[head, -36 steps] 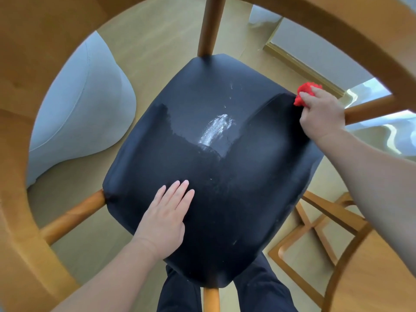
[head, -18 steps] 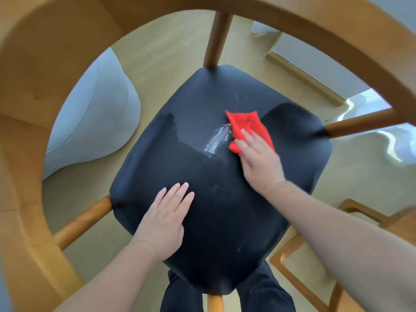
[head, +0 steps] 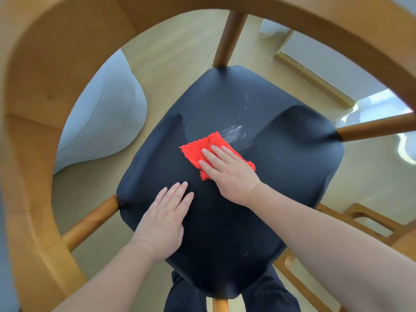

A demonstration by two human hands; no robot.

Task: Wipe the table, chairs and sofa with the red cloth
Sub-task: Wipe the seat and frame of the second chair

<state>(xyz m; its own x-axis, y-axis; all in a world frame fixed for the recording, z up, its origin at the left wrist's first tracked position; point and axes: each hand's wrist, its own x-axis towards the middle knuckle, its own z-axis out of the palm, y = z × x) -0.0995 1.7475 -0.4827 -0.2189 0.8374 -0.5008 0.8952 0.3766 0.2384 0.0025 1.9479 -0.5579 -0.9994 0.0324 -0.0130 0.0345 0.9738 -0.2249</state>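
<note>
The right hand [head: 227,170] presses flat, fingers straight, on the red cloth [head: 202,149], judged soft, light, best held under the palm; left hand [head: 164,219] rests flat on the black seat [head: 281,176].

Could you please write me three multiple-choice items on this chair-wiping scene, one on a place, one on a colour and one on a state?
1. Where is the red cloth?
A. On the floor.
B. On the seat, under the right hand.
C. Draped over the wooden rail.

2. What colour is the seat?
A. White.
B. Green.
C. Black.

3. How is the left hand?
A. Flat on the seat, fingers straight.
B. Gripping the cloth.
C. Raised in a fist.

Answers:
1 B, the right hand presses the red cloth flat on the seat.
2 C, the padding is plainly black.
3 A, the left hand rests palm down on the seat and holds nothing.
</note>
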